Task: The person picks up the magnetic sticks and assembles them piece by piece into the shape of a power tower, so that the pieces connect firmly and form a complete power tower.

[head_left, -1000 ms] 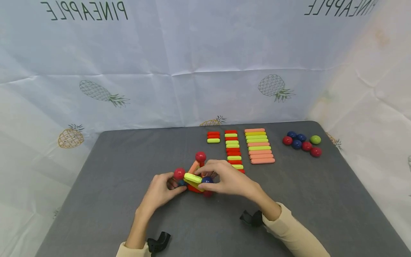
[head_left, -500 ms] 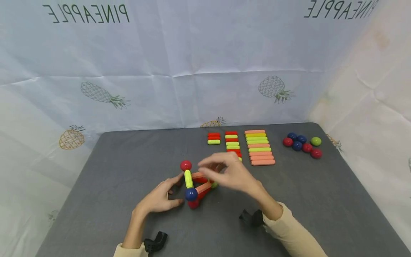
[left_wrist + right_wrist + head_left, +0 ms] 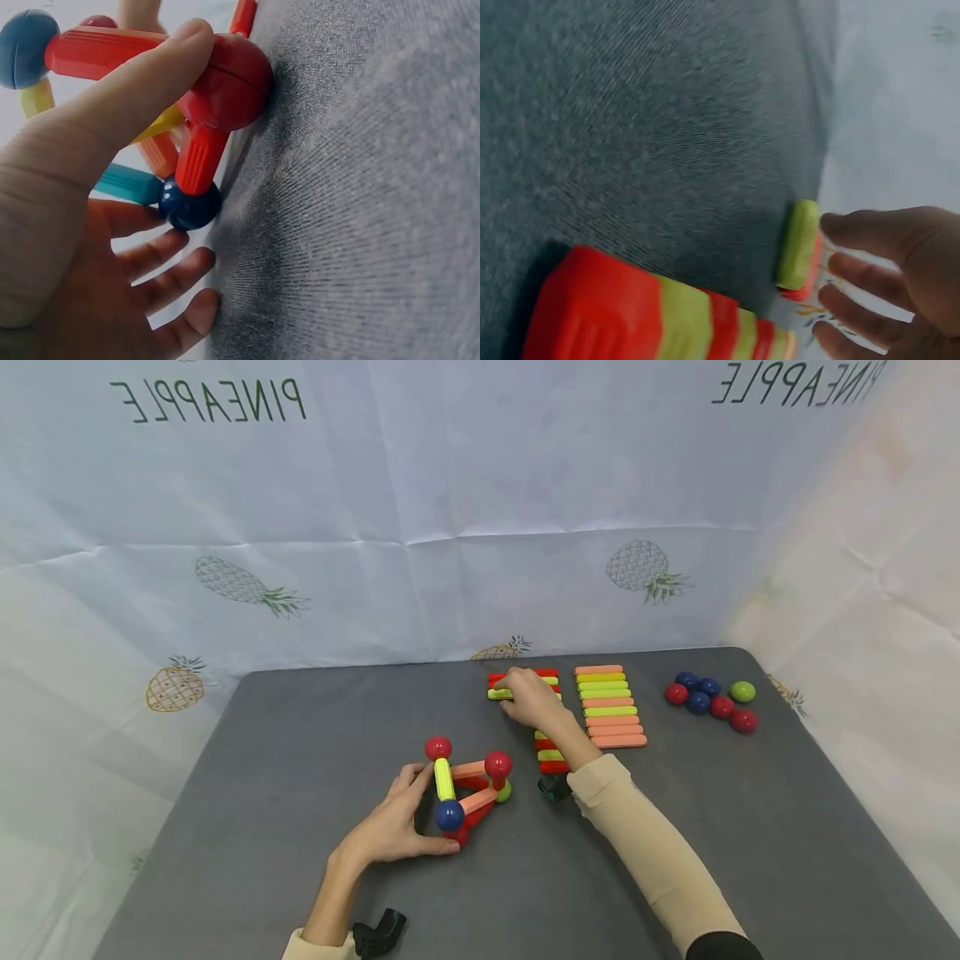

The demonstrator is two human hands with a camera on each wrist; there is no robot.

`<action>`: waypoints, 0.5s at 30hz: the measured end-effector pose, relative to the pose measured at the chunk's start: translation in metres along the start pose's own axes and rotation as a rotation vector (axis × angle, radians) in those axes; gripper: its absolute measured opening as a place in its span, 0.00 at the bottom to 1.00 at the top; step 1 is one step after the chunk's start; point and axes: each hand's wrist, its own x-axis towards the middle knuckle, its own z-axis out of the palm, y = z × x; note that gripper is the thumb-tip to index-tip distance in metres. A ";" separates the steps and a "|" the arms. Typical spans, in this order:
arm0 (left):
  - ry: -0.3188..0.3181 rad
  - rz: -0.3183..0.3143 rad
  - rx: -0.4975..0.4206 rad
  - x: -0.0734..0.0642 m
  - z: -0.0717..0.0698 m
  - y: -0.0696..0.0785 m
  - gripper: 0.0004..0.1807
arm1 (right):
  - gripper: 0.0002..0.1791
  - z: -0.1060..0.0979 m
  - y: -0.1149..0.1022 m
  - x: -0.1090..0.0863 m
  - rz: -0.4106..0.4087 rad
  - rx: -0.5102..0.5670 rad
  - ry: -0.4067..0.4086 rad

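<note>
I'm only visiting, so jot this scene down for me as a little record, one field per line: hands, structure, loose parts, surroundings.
Structure: ball-and-stick frame, standing on the gray table
Left hand: at the frame, thumb on a lower red ball
Right hand: at the small stick group; contact unclear
Short stick column: red and yellow-green, partly hidden by the right arm
Long stick column: peach, yellow and lime
Loose balls: three blue, three red, one green
Backdrop: pale cloth with pineapple prints
</note>
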 end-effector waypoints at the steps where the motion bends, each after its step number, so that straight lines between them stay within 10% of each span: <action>1: -0.003 0.008 -0.004 0.000 -0.001 0.000 0.66 | 0.17 0.001 0.000 0.001 0.003 -0.014 -0.017; 15: -0.005 0.067 -0.029 0.000 -0.005 -0.003 0.57 | 0.16 0.016 -0.002 0.013 0.025 0.007 0.007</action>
